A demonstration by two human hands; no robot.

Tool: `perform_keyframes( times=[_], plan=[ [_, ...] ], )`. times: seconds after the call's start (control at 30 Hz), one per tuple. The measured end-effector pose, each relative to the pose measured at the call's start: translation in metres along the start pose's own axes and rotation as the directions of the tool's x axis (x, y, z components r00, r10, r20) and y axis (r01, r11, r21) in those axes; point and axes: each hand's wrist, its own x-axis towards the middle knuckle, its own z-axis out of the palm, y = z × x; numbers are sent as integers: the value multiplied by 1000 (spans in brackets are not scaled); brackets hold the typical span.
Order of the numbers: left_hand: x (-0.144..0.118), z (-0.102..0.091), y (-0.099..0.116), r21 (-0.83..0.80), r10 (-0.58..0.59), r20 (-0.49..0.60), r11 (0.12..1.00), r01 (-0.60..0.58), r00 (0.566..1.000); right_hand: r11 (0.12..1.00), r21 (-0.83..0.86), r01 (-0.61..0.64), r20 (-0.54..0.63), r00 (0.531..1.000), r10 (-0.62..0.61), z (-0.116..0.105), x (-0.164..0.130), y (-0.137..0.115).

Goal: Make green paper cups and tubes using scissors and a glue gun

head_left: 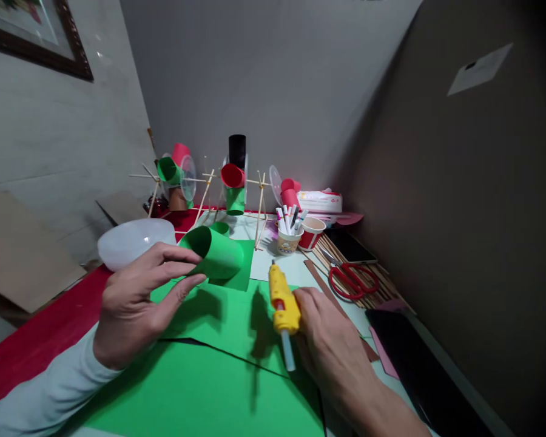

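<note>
Green card [200, 388] lies beneath the left hand [139, 303] pinching, as far as shows, a green tube [225, 255] and the right hand [330, 334] gripping a glue gun [281, 294], likely a gluing step calling for steady aim.

green paper tube [225, 255], held sideways, open end facing left, yellow glue gun [282, 294] to its right, nozzle pointing forward, translucent glue stick [288, 352] protruding behind
</note>
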Motion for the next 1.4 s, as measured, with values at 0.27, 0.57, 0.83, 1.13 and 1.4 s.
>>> perform_keyframes(
  times=[0.27, 0.57, 0.83, 1.13, 1.4],
  plan=[
    [1, -13, 10, 52, 169, 122, 983, -176, 978, 999, 48, -3, 230, 973, -8, -3, 0, -20],
    [-17, -22, 11, 93, 271, 162, 953, -288, 949, 619, 722, -309, 266, 950, 165, -40, 16, -23],
    [-34, 2, 19, 53, 223, 125, 971, -231, 967, 254, 900, -354, 282, 918, 279, -39, 30, -40],
    [-31, -4, 18, -23, 196, 278, 980, -198, 940, 379, 867, -324, 198, 921, 334, -26, 26, -38],
    [-36, 6, 30, 15, 119, 135, 992, -122, 984, -91, 900, -425, 430, 839, 334, -10, 27, -28]
  ],
)
